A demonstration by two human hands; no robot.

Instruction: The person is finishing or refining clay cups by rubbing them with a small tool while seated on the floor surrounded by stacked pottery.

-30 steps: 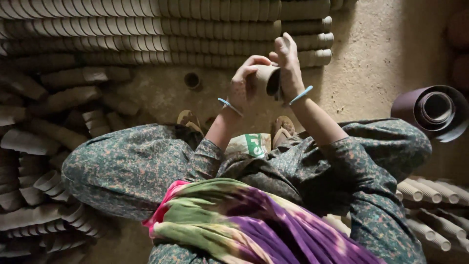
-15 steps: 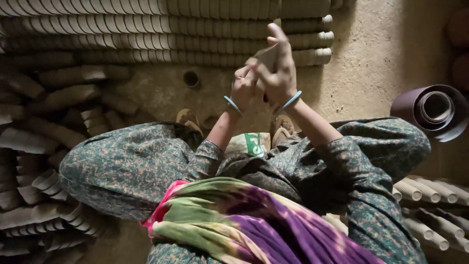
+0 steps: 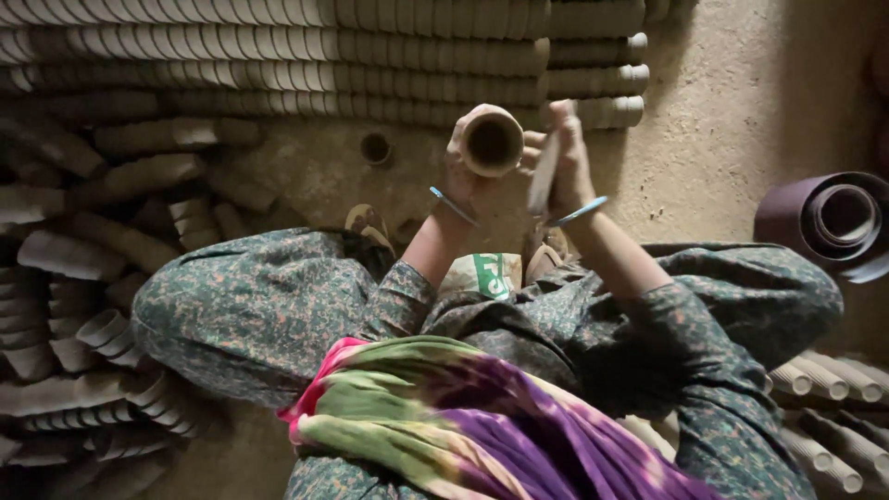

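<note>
Cup [image 3: 491,141] now turned, left fingers [image 3: 460,139] around

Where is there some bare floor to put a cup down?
Bare floor lies right of the stacked cup rows, above the dark roll. A smaller patch surrounds the lone cup near the feet. The left side is crowded with cup piles.

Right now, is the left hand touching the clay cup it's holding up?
Touching. The head view shows the left hand wrapped around the back of the clay cup, fingers against its wall, with the open mouth facing the camera.
</note>
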